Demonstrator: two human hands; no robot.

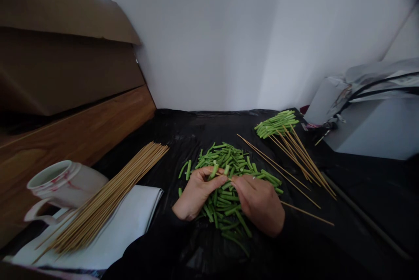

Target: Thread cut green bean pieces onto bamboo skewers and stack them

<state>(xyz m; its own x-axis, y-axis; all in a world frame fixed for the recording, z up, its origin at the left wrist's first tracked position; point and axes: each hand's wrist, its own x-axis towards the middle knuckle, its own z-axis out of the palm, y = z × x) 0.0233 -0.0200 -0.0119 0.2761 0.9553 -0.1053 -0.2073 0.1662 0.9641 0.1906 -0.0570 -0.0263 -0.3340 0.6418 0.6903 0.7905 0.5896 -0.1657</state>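
Observation:
Over a pile of cut green bean pieces (227,201), my left hand (199,190) pinches a green bean piece (213,171) between thumb and fingers. My right hand (260,201) is closed on a thin wooden skewer (307,211), whose long end sticks out to the right from under the hand. The skewer's front part runs toward my left fingertips, where a second bean piece (226,169) stands between the two hands. Two or more loose skewers (278,166) lie right of the pile. Farther back right, skewered beans (276,123) lie side by side with their sticks pointing toward me.
A thick bundle of skewers (111,201) lies on a folded white sheet (137,219) at the left, beside a tipped white mug (70,184). A cardboard box (68,66) stands behind them. Black plastic (183,125) covers the table. A grey-white box (373,127) stands at the right.

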